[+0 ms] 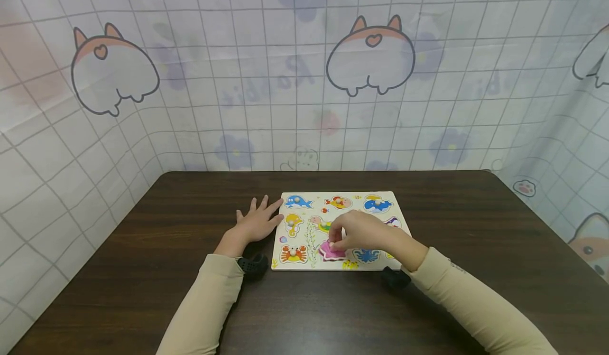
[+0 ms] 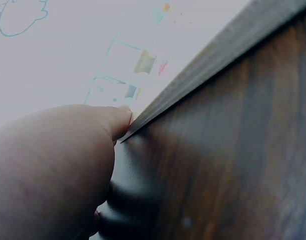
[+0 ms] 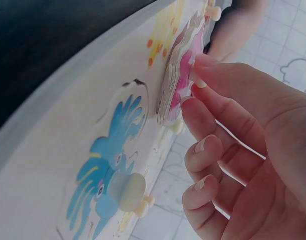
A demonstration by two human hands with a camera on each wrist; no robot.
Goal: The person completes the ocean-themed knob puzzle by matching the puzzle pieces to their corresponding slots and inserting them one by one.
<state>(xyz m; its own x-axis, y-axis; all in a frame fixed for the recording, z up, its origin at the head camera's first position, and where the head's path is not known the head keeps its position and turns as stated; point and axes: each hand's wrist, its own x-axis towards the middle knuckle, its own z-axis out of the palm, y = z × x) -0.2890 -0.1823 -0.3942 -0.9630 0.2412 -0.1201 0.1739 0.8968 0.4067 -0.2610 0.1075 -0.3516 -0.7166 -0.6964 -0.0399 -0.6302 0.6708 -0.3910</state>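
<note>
A wooden peg puzzle board (image 1: pixel 277 252) with sea-animal pieces lies on the table. My right hand (image 1: pixel 366 232) pinches the knob of a pink wavy-edged puzzle piece (image 1: pixel 331 251) between thumb and fingers, over the lower middle of the board. In the right wrist view this pink piece (image 3: pixel 185 75) stands out from the board's surface, beside the blue octopus piece (image 3: pixel 105 170) with its round knob. At the board's left edge, my left hand (image 1: pixel 257 221) lies with fingers spread; in the left wrist view its thumb (image 2: pixel 120 120) touches that edge.
Around the pink piece are a crab (image 1: pixel 293 254), a seahorse (image 1: pixel 293 224), a blue whale (image 1: pixel 377 204) and several other pieces in the board. Dark wooden table (image 1: pixel 166 260) extends on both sides. A patterned cloth (image 1: pixel 257 106) hangs behind it.
</note>
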